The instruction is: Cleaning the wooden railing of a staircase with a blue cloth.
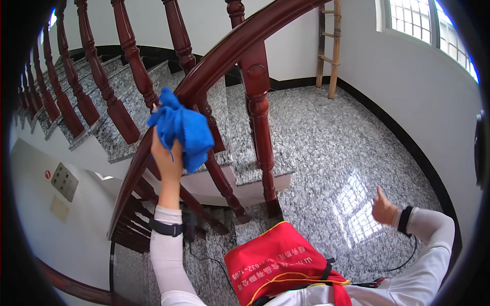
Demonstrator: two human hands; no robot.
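Observation:
My left hand (167, 153) grips a bunched blue cloth (195, 134), which lies against the glossy red-brown wooden handrail (208, 78) of a staircase. The cloth hides part of the rail and most of my fingers. Below the rail stand turned wooden balusters (261, 132) of the same colour. Away to the right, my right hand (384, 208) hangs in the air over the floor with one finger extended, holding nothing that I can see. A red apron (283, 260) with printed writing and yellow edging covers my front.
Granite steps (130, 95) rise on the left, and others (220, 248) descend below the rail. The speckled granite landing (317, 145) reaches a black skirting (402, 122). A bamboo ladder (333, 49) leans in the far corner. A barred window (411, 21) is at upper right.

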